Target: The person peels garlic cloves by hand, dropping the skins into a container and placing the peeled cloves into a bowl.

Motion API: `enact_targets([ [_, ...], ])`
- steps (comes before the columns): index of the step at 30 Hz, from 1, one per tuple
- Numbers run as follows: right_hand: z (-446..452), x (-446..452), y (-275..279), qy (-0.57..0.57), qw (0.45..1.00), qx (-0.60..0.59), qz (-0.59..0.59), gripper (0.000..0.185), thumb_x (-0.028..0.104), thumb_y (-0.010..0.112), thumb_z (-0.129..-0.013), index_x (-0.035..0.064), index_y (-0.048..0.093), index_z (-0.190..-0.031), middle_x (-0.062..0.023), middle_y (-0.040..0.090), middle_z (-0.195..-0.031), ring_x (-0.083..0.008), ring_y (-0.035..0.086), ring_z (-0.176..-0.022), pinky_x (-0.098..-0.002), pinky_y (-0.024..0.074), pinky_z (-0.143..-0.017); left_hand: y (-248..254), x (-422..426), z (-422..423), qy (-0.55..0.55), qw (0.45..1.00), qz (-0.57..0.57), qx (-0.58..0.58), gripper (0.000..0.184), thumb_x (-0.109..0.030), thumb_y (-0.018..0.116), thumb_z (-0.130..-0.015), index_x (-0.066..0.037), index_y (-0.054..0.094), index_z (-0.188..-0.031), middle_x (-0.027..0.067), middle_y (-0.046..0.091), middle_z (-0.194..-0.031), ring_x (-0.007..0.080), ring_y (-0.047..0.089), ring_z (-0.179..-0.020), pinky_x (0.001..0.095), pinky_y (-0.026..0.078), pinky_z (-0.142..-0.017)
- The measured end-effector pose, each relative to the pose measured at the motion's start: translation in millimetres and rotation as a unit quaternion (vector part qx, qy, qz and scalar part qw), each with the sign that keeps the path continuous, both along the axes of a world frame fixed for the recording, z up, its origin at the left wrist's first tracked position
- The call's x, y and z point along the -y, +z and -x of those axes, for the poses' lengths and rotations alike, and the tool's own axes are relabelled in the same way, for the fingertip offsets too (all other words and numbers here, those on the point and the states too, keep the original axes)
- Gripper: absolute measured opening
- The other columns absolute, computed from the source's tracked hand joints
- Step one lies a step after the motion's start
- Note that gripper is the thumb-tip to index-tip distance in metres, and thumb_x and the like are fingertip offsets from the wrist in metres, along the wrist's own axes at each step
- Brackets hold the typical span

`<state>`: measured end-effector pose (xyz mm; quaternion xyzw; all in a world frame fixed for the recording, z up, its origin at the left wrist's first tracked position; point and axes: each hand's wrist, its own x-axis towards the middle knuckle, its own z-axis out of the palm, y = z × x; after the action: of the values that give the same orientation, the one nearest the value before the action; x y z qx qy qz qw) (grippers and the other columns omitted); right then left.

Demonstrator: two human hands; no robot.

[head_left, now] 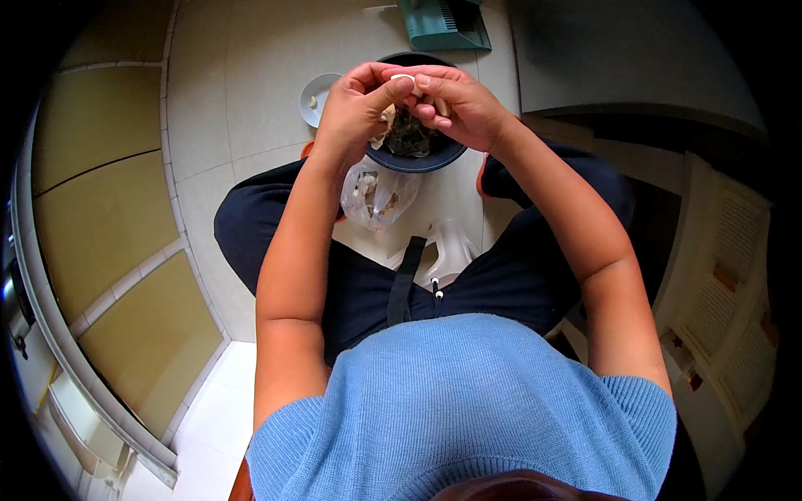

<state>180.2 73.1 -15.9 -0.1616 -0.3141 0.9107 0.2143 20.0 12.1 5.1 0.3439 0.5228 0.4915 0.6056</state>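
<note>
My left hand point(359, 108) and my right hand point(458, 98) meet above a dark round bin point(418, 165), fingertips pinched together. Between them is a small white piece that looks like a garlic clove point(404, 78), partly covered by the thumbs. More pale pieces, apparently cloves point(443, 107), are tucked in the curled fingers of my right hand. Inside the bin, papery skins point(387, 121) rest on a dark liner point(411, 138). A clear plastic bag point(368, 204) holding what looks like garlic lies just below the bin.
Left of the bin, a white plate point(307, 90) carries one small pale clove point(313, 102). A teal dustpan point(447, 39) lies beyond the bin. A white plastic stool point(449, 250) is between my legs. Yellowish cabinet doors point(109, 200) line the left side.
</note>
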Motion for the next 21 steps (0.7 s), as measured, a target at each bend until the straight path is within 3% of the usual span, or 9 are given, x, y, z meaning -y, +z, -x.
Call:
enact_targets([
  [4,-1.8,-4.9,-5.0,0.027,0.994,-0.083,0.066,0.034,0.018,0.043,-0.094,-0.0037,0.050,-0.119,-0.0056,0.055,-0.084,-0.0065,0.049,-0.065,-0.0149,0.0389,-0.047,-5.5,-1.8,5.2,0.032,0.996,0.012,0.079,0.021,-0.017,0.060,-0.088,0.000,0.059,-0.099,0.0035,0.063,-0.080,0.0076,0.057,-0.067,0.0194,0.045,-0.060],
  [9,-1.4,-3.6,-1.3,-0.010,0.996,-0.061,0.070,0.033,0.021,0.040,-0.095,-0.0036,0.051,-0.114,-0.0083,0.057,-0.088,-0.0095,0.051,-0.068,-0.0165,0.0416,-0.050,-8.2,-3.3,5.2,0.016,0.997,-0.008,0.081,0.021,-0.021,0.055,-0.091,-0.002,0.061,-0.100,0.0021,0.063,-0.082,0.0062,0.056,-0.066,0.0196,0.045,-0.059],
  [12,-0.7,-4.1,0.9,-0.060,0.994,-0.037,0.085,0.032,0.023,0.042,-0.094,-0.0027,0.053,-0.109,-0.0092,0.057,-0.090,-0.0114,0.053,-0.072,-0.0188,0.0445,-0.055,-8.2,-2.4,-3.9,0.063,0.993,0.001,0.102,0.027,-0.024,0.060,-0.088,0.000,0.060,-0.102,0.0024,0.061,-0.084,0.0066,0.055,-0.067,0.0198,0.045,-0.059],
  [15,-1.3,-7.1,-2.3,-0.135,0.983,-0.008,0.123,0.029,0.023,0.046,-0.092,-0.0012,0.054,-0.107,-0.0099,0.057,-0.092,-0.0132,0.054,-0.075,-0.0219,0.0473,-0.062,-14.3,-2.4,-12.5,0.071,0.967,-0.112,-0.220,0.050,-0.029,0.074,-0.075,0.002,0.055,-0.110,0.0051,0.055,-0.080,0.0106,0.053,-0.066,0.0211,0.044,-0.060],
  [17,-1.6,-5.9,-9.3,-0.191,0.976,0.031,0.103,0.026,0.021,0.052,-0.090,0.0003,0.053,-0.106,-0.0112,0.058,-0.096,-0.0162,0.057,-0.080,-0.0258,0.0501,-0.071,-21.0,0.1,-16.4,0.060,0.955,-0.122,-0.264,0.052,-0.029,0.075,-0.073,0.001,0.054,-0.110,0.0053,0.054,-0.078,0.0111,0.052,-0.066,0.0218,0.044,-0.060],
  [21,2.7,-4.5,-10.6,-0.210,0.974,0.051,0.068,0.028,0.020,0.048,-0.091,0.0000,0.051,-0.110,-0.0116,0.058,-0.096,-0.0176,0.058,-0.082,-0.0276,0.0509,-0.074,-24.2,-0.2,-20.0,0.052,0.933,-0.167,-0.313,0.055,-0.030,0.079,-0.068,-0.001,0.055,-0.109,0.0049,0.053,-0.077,0.0112,0.051,-0.064,0.0226,0.044,-0.058],
])
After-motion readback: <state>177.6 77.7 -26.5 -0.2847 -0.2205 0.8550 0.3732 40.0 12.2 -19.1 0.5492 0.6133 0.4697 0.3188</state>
